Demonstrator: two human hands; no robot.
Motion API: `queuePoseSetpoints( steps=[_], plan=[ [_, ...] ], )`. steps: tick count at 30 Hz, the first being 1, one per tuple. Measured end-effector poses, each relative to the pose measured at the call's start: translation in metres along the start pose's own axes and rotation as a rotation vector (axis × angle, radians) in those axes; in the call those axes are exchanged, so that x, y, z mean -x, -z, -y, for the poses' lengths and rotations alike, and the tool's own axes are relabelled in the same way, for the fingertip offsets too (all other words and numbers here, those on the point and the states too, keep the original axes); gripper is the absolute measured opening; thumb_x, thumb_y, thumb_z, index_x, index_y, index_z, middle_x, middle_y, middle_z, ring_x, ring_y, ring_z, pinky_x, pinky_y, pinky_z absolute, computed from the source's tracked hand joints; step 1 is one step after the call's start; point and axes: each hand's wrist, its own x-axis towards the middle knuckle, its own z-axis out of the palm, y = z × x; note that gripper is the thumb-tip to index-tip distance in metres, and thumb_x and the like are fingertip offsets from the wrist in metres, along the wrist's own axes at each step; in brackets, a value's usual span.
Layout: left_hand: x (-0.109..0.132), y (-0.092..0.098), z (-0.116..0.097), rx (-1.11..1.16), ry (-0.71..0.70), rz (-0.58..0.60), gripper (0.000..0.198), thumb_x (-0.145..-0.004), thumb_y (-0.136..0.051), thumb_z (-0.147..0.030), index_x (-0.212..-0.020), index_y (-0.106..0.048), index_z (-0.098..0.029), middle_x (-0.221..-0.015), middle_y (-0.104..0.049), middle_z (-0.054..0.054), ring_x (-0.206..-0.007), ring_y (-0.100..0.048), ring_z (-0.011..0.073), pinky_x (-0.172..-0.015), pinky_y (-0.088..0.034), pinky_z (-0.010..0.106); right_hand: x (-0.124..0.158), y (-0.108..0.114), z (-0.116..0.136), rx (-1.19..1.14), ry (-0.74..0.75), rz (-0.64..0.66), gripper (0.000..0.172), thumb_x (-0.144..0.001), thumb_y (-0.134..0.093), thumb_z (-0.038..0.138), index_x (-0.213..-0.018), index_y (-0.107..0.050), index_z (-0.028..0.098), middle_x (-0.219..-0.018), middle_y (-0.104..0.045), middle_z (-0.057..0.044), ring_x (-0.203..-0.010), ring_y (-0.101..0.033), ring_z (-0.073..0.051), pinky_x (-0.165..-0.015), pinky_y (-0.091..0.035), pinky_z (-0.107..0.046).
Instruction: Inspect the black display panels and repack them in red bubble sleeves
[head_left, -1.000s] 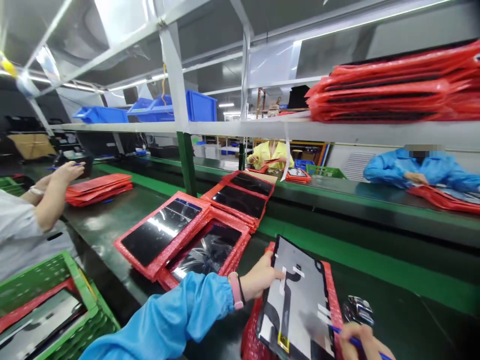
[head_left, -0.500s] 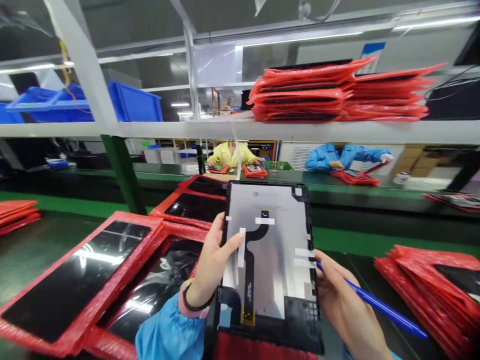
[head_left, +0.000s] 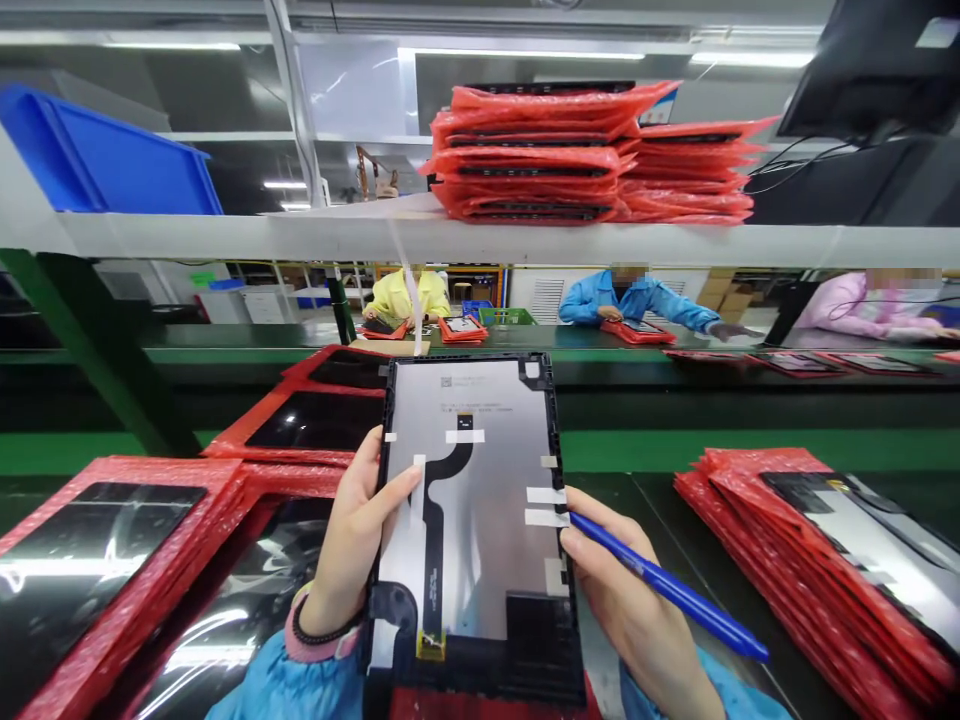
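grey-backed display panel (head_left: pixel 491 545) facing me at lower centre of my view, my left fingers (head_left: pixel 394 493) clamped on its left edge, my right fingers (head_left: pixel 596 561) closed round a blue pen (head_left: pixel 686 595) at its right edge, red-wrapped stack (head_left: pixel 765 580) lower right on the desk (head_left: pixel 656 513)

Both sleeves (head_left: pixel 300 690) are bright blue; a pink band (head_left: pixel 315 653) and dark bracelet (head_left: pixel 324 640) circle the left wrist (head_left: pixel 330 600).

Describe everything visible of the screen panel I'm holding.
The screen panel is held portrait-wise, its silvery, metallic-looking back facing the camera, rimmed in black. A dark ribbon cable and white tape strips lie on it. The left hand grips one side; the right hand, holding a blue pen, touches the other.
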Motion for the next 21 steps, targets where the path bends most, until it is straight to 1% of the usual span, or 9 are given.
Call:
queuePoseSetpoints(
  steps=[3,7,9,11,13,15,17,19,21],
  plan=[
    [0.002,-0.004,0.004,-0.046,-0.030,-0.034,0.044,-0.076,-0.074,-0.029,-0.117,-0.057,-0.025,-0.111,-0.072,0.001,-0.101,-0.069,0.0215,-0.088,-0.054,0.029,-0.001,-0.002,0.003,0.235,0.047,0.031,0.028,-0.082,-0.066,0.043,-0.098,-0.073,0.021,-0.062,-0.061,-0.001,-0.062,-0.057,-0.018,-0.055,-0.046,-0.027],
    [0.007,-0.006,0.007,-0.111,-0.060,-0.029,0.043,-0.079,-0.072,-0.031,-0.117,-0.054,-0.024,-0.107,-0.073,0.002,-0.098,-0.070,0.0225,-0.083,-0.056,0.028,-0.006,-0.001,-0.002,0.353,0.118,-0.005,0.027,-0.086,-0.061,0.043,-0.086,-0.072,0.019,-0.056,-0.049,0.004,-0.051,-0.041,-0.012,-0.046,-0.034,-0.023],
    [0.009,-0.005,0.007,-0.146,-0.094,-0.020,0.040,-0.081,-0.070,-0.031,-0.117,-0.053,-0.024,-0.106,-0.073,0.002,-0.096,-0.071,0.0217,-0.078,-0.057,0.026,-0.010,0.000,-0.005,0.338,0.114,-0.014,0.025,-0.084,-0.065,0.044,-0.084,-0.071,0.019,-0.055,-0.051,0.004,-0.050,-0.045,-0.012,-0.046,-0.037,-0.023],
    [0.011,-0.003,0.007,-0.203,-0.169,-0.030,0.037,-0.083,-0.068,-0.030,-0.116,-0.054,-0.023,-0.104,-0.074,0.003,-0.091,-0.073,0.0207,-0.075,-0.058,0.025,-0.014,0.001,-0.006,0.270,0.110,-0.009,0.024,-0.081,-0.070,0.042,-0.096,-0.070,0.022,-0.071,-0.066,0.001,-0.062,-0.061,-0.016,-0.057,-0.049,-0.024],
    [0.011,-0.001,0.007,-0.328,-0.308,-0.044,0.032,-0.084,-0.067,-0.028,-0.114,-0.058,-0.021,-0.099,-0.076,0.004,-0.084,-0.074,0.0202,-0.071,-0.059,0.025,-0.016,0.000,-0.005,0.146,0.135,-0.036,0.037,-0.079,-0.075,0.037,-0.114,-0.064,0.029,-0.113,-0.070,-0.003,-0.097,-0.068,-0.022,-0.083,-0.054,-0.029],
    [0.010,0.002,0.008,-0.541,-0.497,-0.008,0.020,-0.085,-0.065,-0.023,-0.105,-0.065,-0.020,-0.086,-0.077,0.002,-0.073,-0.075,0.0191,-0.066,-0.060,0.024,-0.016,-0.003,-0.003,-0.031,0.138,-0.064,0.050,-0.079,-0.076,0.033,-0.125,-0.056,0.037,-0.146,-0.051,-0.001,-0.126,-0.055,-0.024,-0.104,-0.044,-0.037],
    [0.006,0.005,0.009,-0.769,-0.730,0.133,0.020,-0.089,-0.057,-0.014,-0.105,-0.068,-0.019,-0.085,-0.078,0.004,-0.076,-0.075,0.0191,-0.070,-0.061,0.024,-0.015,-0.007,-0.002,-0.241,0.062,-0.003,0.051,-0.080,-0.074,0.038,-0.128,-0.055,0.040,-0.153,-0.042,0.000,-0.132,-0.050,-0.027,-0.109,-0.040,-0.045],
    [0.001,0.006,0.012,-0.928,-0.991,0.314,0.033,-0.092,-0.046,-0.007,-0.116,-0.065,-0.017,-0.100,-0.077,0.007,-0.095,-0.073,0.0200,-0.083,-0.059,0.027,-0.012,-0.010,-0.003,-0.437,-0.060,0.128,0.054,-0.077,-0.072,0.054,-0.126,-0.058,0.039,-0.148,-0.049,-0.003,-0.129,-0.052,-0.032,-0.105,-0.041,-0.054],
    [-0.003,0.005,0.014,-1.023,-1.194,0.460,0.038,-0.093,-0.041,-0.005,-0.125,-0.060,-0.014,-0.114,-0.073,0.009,-0.113,-0.065,0.0202,-0.098,-0.053,0.031,-0.010,-0.011,-0.004,-0.530,-0.161,0.201,0.061,-0.068,-0.071,0.068,-0.118,-0.066,0.033,-0.134,-0.063,-0.008,-0.124,-0.056,-0.036,-0.102,-0.043,-0.058]
  ],
)
